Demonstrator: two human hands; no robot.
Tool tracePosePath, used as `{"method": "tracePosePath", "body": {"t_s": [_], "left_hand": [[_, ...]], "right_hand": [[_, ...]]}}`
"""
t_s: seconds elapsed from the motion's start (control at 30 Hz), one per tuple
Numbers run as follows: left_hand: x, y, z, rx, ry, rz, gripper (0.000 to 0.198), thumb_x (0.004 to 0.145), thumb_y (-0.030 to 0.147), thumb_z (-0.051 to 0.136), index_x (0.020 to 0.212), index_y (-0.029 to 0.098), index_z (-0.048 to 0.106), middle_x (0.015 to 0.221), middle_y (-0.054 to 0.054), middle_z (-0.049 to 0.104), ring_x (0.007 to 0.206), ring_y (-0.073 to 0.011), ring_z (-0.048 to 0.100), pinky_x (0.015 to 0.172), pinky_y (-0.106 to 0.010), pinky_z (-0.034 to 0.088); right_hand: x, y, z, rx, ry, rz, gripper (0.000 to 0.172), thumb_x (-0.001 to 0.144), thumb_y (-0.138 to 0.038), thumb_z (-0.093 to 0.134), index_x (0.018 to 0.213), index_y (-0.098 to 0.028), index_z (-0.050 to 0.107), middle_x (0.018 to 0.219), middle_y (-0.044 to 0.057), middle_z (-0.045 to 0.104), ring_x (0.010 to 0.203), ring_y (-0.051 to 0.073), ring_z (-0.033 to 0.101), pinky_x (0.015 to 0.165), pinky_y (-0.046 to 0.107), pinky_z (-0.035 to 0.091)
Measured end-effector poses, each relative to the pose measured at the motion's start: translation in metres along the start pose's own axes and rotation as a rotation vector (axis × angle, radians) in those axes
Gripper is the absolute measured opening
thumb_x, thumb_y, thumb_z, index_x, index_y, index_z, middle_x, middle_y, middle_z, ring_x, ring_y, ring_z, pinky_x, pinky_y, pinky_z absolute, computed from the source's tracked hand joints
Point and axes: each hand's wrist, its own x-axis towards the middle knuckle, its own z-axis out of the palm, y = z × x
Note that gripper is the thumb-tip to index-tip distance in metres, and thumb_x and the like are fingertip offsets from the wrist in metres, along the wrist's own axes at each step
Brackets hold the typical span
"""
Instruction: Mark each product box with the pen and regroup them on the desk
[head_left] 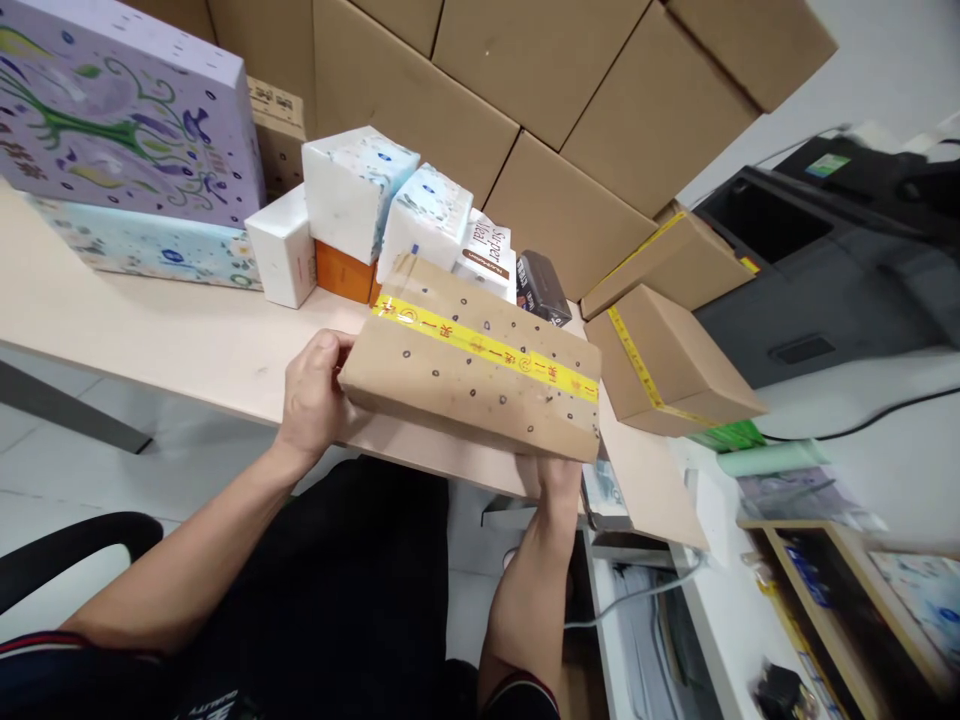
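Note:
A flat brown cardboard box (465,395) with small dark rings printed on it and a yellow tape strip with red lettering is held tilted above the front edge of the table (210,345). Its left end is gripped by my left hand (313,395), thumb at the top corner, fingers partly behind the box. Under the box's right end is my right hand (559,478), whose fingers are hidden beneath it. Just behind the box stand white and blue patterned cartons (427,215), an orange box (343,271) and a dark box (543,288).
Large brown cartons (480,70) are stacked behind the table. A purple patterned box (135,120) stands at the left on a light blue one. Taped cartons (671,355) and a dark grey machine (817,270) are at the right. A black chair arm (82,545) is at lower left.

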Motion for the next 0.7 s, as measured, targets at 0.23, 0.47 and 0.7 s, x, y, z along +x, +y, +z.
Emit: {"method": "tracePosePath", "body": {"t_s": [0.23,0.47,0.7], "left_hand": [[-0.002,-0.006,0.003,0.062,0.005,0.033,0.035,0.104,0.044,0.05,0.093,0.021,0.074,0.078,-0.003,0.06,0.064,-0.0151,0.045,0.059,-0.028,0.037],[-0.001,-0.005,0.004,0.116,0.018,0.102,0.027,0.1,0.038,0.056,0.093,0.019,0.075,0.093,-0.007,0.068,0.082,-0.0182,0.057,0.066,-0.026,0.047],[-0.004,-0.012,-0.003,0.039,-0.047,0.066,0.032,0.101,0.048,0.058,0.106,0.023,0.078,0.104,-0.006,0.073,0.09,-0.0198,0.064,0.076,-0.03,0.051]], "right_hand": [[-0.004,-0.005,0.003,-0.221,0.013,0.031,0.04,0.091,-0.053,0.057,0.062,-0.026,0.052,0.054,-0.003,0.054,0.058,0.017,0.049,0.059,0.032,0.044],[-0.006,0.0,0.002,-0.232,0.024,0.065,0.049,0.092,-0.062,0.054,0.061,-0.023,0.051,0.053,-0.003,0.053,0.054,0.014,0.048,0.054,0.029,0.036],[-0.008,0.008,-0.002,-0.213,0.04,0.071,0.05,0.092,-0.062,0.055,0.06,-0.023,0.051,0.052,-0.003,0.053,0.054,0.014,0.048,0.054,0.029,0.037]]}}
